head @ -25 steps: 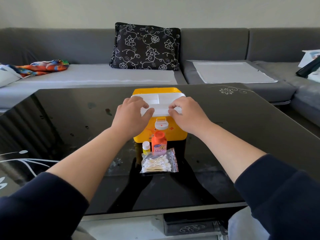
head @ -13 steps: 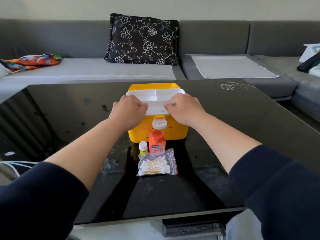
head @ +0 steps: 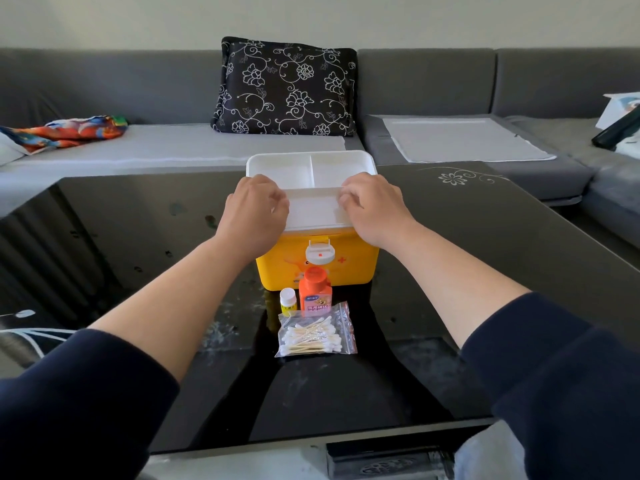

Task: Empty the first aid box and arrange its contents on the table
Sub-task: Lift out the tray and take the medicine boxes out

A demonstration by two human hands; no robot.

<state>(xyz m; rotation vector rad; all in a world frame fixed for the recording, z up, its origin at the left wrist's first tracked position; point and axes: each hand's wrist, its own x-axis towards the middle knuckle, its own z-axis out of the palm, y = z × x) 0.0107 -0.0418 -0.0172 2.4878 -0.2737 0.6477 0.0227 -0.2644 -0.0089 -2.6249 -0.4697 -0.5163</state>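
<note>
A yellow first aid box (head: 353,265) stands in the middle of the black glass table (head: 485,271). A white divided tray (head: 311,171) sits raised above the box's top. My left hand (head: 254,216) grips the tray's near left edge and my right hand (head: 375,213) grips its near right edge. In front of the box stand an orange bottle (head: 315,292) and a small white-capped yellow bottle (head: 288,301). A clear bag of cotton swabs (head: 317,336) lies just before them. The inside of the box is hidden by the tray.
A grey sofa (head: 433,81) runs behind the table with a black floral cushion (head: 285,88), a colourful cloth (head: 69,131) at left and dark and white items (head: 620,123) at far right. The table's near edge (head: 311,445) is close to me.
Both hands have lifted the white tray up out of the box's top, so more of the yellow front and its white latch shows. The items in front have not moved.
</note>
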